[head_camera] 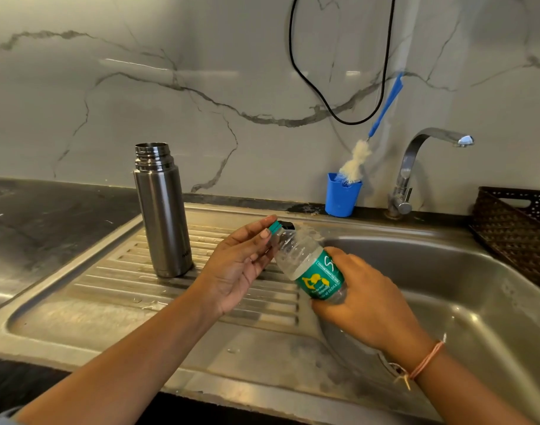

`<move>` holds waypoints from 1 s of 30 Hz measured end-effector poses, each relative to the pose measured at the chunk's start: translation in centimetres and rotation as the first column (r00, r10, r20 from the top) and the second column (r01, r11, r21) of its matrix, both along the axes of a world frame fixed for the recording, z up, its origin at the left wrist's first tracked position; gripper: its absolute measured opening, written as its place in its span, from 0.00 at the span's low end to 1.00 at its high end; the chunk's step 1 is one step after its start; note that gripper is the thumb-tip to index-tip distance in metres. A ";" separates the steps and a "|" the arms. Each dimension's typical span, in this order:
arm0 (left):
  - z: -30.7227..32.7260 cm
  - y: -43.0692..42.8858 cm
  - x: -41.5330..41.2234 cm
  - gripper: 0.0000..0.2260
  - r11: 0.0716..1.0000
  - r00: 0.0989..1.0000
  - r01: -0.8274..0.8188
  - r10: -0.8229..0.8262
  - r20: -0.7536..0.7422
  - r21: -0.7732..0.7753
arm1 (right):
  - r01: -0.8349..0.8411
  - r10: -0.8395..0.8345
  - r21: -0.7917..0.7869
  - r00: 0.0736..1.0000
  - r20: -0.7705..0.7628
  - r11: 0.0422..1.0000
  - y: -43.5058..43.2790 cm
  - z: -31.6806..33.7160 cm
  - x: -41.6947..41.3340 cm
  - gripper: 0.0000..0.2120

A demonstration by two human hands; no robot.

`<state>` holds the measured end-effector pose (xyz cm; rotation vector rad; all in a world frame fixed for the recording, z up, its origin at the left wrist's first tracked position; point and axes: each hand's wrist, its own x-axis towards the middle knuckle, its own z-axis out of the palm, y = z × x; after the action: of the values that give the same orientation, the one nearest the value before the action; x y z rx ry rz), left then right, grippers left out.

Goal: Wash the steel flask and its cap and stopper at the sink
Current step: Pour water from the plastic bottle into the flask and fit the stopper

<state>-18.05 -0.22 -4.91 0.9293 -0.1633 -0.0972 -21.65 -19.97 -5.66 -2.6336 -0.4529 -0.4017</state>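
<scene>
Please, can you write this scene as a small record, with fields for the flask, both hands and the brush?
flask: silver steel flask, upright on the ribbed drainboard, uncapped
right hand: grips clear plastic bottle with green label, tilted
left hand: pinches that bottle's teal cap
brush: blue-handled white bottle brush, standing in blue plastic cup

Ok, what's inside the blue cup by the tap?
A bottle brush stands in the blue cup, white bristles down, blue handle leaning up against the wall. The cup's opaque side hides the brush tip and anything else at the bottom.
</scene>
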 end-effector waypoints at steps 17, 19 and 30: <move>5.5 -6.2 2.7 0.14 0.989 0.966 0.113 -0.133 0.223 0.099 | -0.037 0.193 0.703 0.970 -0.145 0.710 -3.2 0.8 0.8 0.27; 5.4 -7.3 2.8 0.16 0.974 0.985 0.073 -0.104 0.139 0.214 | 0.099 -0.115 0.318 0.993 0.032 0.943 -2.6 1.2 0.4 0.29; 5.6 -8.1 3.1 0.06 0.934 0.968 0.156 -0.210 0.140 0.323 | -0.060 0.137 0.440 0.980 -0.146 0.896 -4.3 1.5 1.3 0.30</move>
<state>-14.96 -8.28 0.70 1.2359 -0.4052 -0.2212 -20.32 -24.23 -4.18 -2.1767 -0.3861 -0.2060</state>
